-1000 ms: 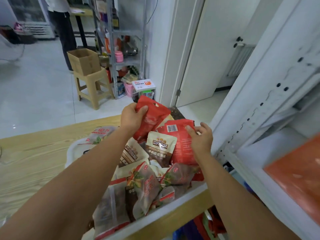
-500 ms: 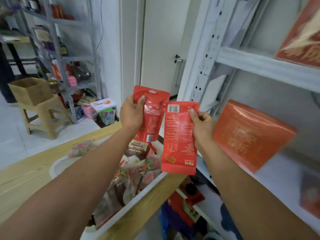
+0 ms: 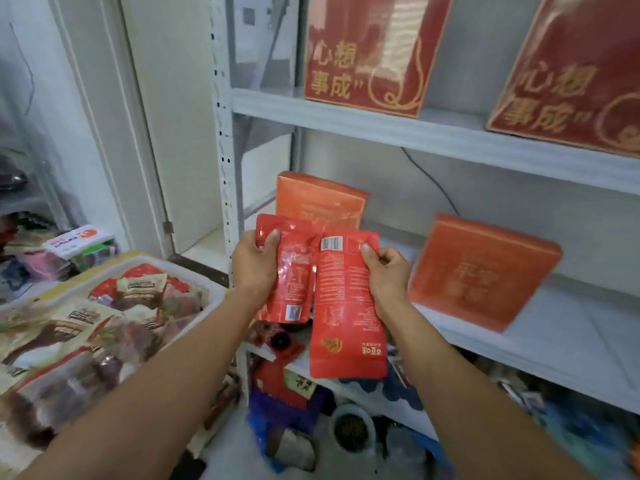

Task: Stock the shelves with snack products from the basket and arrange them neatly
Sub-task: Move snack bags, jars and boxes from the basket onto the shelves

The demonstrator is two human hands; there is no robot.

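My left hand (image 3: 254, 263) grips a small glossy red snack pouch (image 3: 292, 285) by its upper left edge. My right hand (image 3: 384, 271) grips a longer red pouch (image 3: 343, 317) with a barcode at its top, thumb on the front. Both pouches hang upright, side by side, in front of the middle shelf (image 3: 554, 344) of the white rack. The white basket (image 3: 194, 268) at lower left holds several brown, red and clear snack packs.
Two orange bags (image 3: 322, 200) (image 3: 481, 271) stand on the middle shelf. Two dark red gift boxes (image 3: 374, 50) (image 3: 568, 74) sit on the upper shelf (image 3: 415, 129). Mixed goods crowd the floor level under the rack. A white door stands to the left.
The view has swung right and up, away from the basket toward the rack. Both hands have carried their red pouches closer to the middle shelf, still held the same way.
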